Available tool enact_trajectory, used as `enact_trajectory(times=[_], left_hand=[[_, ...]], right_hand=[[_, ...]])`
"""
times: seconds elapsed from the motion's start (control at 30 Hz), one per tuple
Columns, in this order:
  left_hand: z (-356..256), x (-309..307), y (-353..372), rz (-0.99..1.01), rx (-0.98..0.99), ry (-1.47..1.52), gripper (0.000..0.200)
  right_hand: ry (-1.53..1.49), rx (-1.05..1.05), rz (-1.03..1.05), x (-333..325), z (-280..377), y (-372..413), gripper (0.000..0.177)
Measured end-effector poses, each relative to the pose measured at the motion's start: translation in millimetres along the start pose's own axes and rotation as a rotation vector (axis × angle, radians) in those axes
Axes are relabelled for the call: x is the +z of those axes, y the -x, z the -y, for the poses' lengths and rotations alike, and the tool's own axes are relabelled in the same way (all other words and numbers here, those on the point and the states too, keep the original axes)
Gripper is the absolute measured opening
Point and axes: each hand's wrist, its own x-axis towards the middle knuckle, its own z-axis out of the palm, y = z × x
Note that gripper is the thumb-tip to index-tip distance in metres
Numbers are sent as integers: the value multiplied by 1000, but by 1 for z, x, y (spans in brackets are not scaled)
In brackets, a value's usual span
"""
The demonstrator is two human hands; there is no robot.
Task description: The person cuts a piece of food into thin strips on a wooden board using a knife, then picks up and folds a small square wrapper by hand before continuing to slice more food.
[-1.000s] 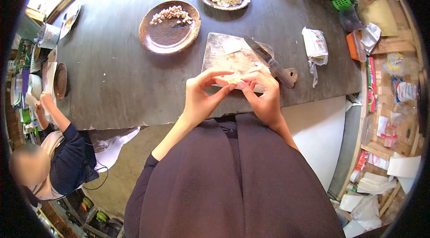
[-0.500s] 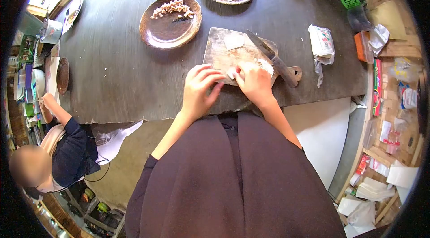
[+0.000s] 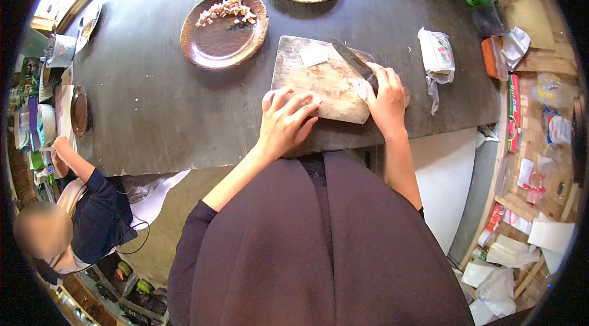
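A wooden cutting board (image 3: 337,96) lies near the table's front edge. My right hand (image 3: 386,96) is closed around the handle of a kitchen knife (image 3: 351,58), whose blade rests over the board's upper right and points away. My left hand (image 3: 283,120) has its fingers apart over the board's lower left corner, fingertips at a small white piece (image 3: 316,99). Whether they pinch it, I cannot make out. A flat white slice (image 3: 314,55) sits on the board's upper part. Thin white shreds (image 3: 354,88) are beside my right fingers.
Beyond the board stand a brown plate (image 3: 224,50) with small diced pieces and another plate (image 3: 305,0) heaped with pale shreds. A white packet (image 3: 436,53) lies to the right. On the left, another person (image 3: 92,209) sits near a small brown dish (image 3: 79,111).
My right hand has left the small white piece, moved right and closed on the knife's handle. My left hand stays at the board's lower left, its fingers spread more.
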Motion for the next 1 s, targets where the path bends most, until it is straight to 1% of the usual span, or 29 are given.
enact_trajectory(times=[0.07,0.1,0.17,0.2,0.23,0.3,0.33,0.37,0.43,0.47,0.5,0.57,0.6,0.63,0.7,0.77,0.83,0.87,1.0], left_hand=[[-1,-2,-7,-58,-18,18,26],[-1,0,-9,-58,-20,20,26],[-1,3,-12,-100,-49,26,21],[-2,4,-13,-99,-51,28,21],[-2,5,-14,-107,-59,24,19],[-2,6,-15,-114,-69,19,17],[-2,6,-15,-120,-67,22,17],[-2,7,-16,-126,-63,26,16],[-1,9,-14,-129,-68,24,16],[-1,9,-14,-133,-73,22,16],[-1,9,-14,-133,-72,23,16],[-2,9,-15,-148,-72,22,16],[-2,9,-15,-146,-74,21,16],[-2,9,-15,-148,-73,18,15],[-2,9,-15,-147,-73,15,15],[-2,8,-15,-151,-69,10,14],[0,9,-12,-137,-53,20,14],[1,10,-11,-127,-40,27,14],[0,6,-9,-124,-13,-12,15]], right_hand=[[16,10,2,-1,-1,-1,42],[17,10,4,-3,0,-2,42],[-40,29,-76,-8,4,-1,38],[-67,32,-95,-10,5,1,39],[-66,32,-93,-14,6,3,39],[-214,42,-56,-25,11,9,43],[-236,26,-4,-30,11,12,45],[-236,26,-3,-28,9,17,45],[-1013,341,140,-24,7,28,41],[-1122,467,267,-38,11,31,44],[-1122,468,266,-39,12,37,44],[-1767,792,273,-41,20,44,49],[-1794,892,244,-47,28,47,51],[-1794,894,246,-48,30,51,51],[-1535,656,404,-51,32,59,53],[-1190,585,509,-54,39,66,64],[-944,471,607,-52,38,74,66],[-889,373,537,-48,41,75,65],[-867,361,532,-38,36,80,65]])
